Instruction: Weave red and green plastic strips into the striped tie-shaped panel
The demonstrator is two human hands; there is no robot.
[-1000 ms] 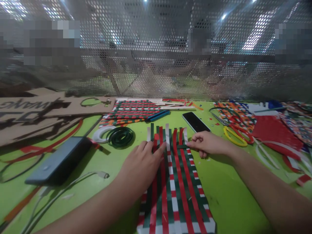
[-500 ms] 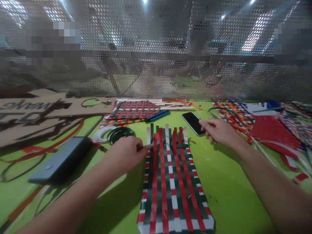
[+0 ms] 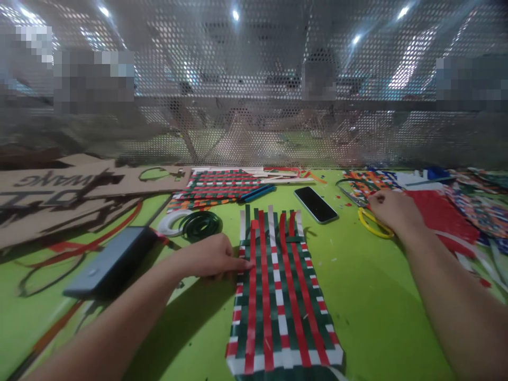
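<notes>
A woven mat (image 3: 280, 296) of red, green and white strips lies on the green table (image 3: 373, 307) in front of me. My left hand (image 3: 210, 257) rests at its left edge, fingers pressed together and pinching the edge of the weave. Far to the right, my right hand (image 3: 391, 209) sits with curled fingers on the yellow-handled scissors (image 3: 371, 225), whose handle loop shows below the knuckles. Loose strip ends stick up at the mat's far end (image 3: 270, 219).
A black phone (image 3: 316, 204) lies beyond the mat. White and green tape rolls (image 3: 192, 223), a dark power bank (image 3: 113, 262) with cable and cardboard (image 3: 59, 193) are at left. More woven mats (image 3: 222, 184) and coloured strips (image 3: 444, 217) lie behind and right. A perforated metal screen (image 3: 254, 106) closes the back.
My right hand left the mat's far right corner and moved right to the scissors. My left hand slid from the top of the mat to its left edge.
</notes>
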